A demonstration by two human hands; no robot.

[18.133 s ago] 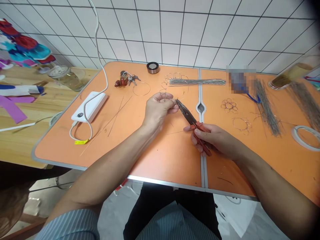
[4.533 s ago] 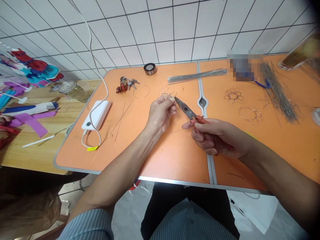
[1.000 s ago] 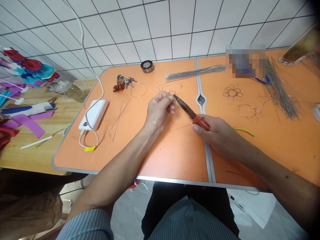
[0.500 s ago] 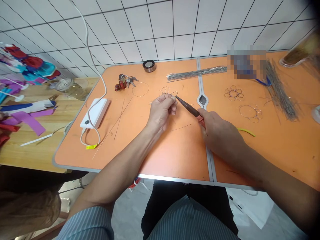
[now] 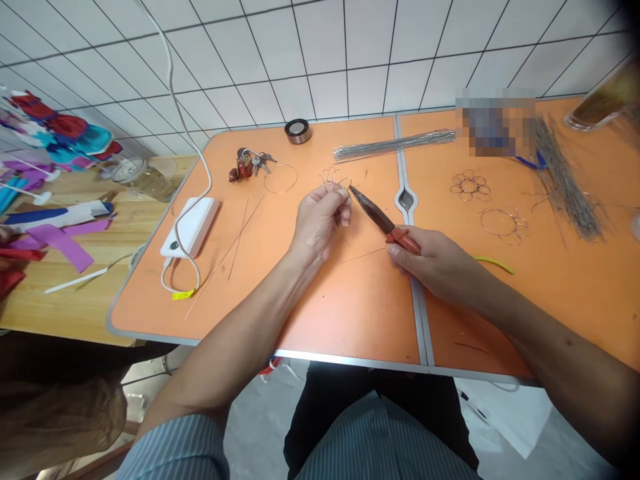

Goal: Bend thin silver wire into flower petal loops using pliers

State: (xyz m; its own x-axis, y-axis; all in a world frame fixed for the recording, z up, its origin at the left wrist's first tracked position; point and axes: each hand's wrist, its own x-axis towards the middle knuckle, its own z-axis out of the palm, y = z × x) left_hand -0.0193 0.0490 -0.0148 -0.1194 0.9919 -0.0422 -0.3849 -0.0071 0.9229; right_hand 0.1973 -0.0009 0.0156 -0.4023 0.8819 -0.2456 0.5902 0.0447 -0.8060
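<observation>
The left hand (image 5: 323,217) pinches a looped wire piece (image 5: 334,179) between thumb and fingers, with a row of petal-like loops rising past the fingertips above the table. The right hand (image 5: 433,260) is wrapped around the red handles of a pair of needle-nose pliers (image 5: 373,212), whose dark nose slants up and leftward to the wire at the left fingertips. At this scale I cannot tell whether the tips grip the wire or only meet it.

Just beyond the left hand, a plain wire ring (image 5: 281,193) lies near a bunch of keys (image 5: 257,162), with a roll of tape (image 5: 298,131) farther back. Two thin straight wires (image 5: 239,235) cross on the orange folding table (image 5: 350,320), to the right of a white power bank (image 5: 190,227).

Behind the pliers, a bundle of straight wires (image 5: 395,145) spans the table's seam. On the right half lie a finished-looking wire flower (image 5: 470,176) and a partly looped wire ring (image 5: 504,235), with a darker wire bundle (image 5: 570,187) beyond them. A curved yellow strip (image 5: 496,264) shows beside the right forearm.
</observation>
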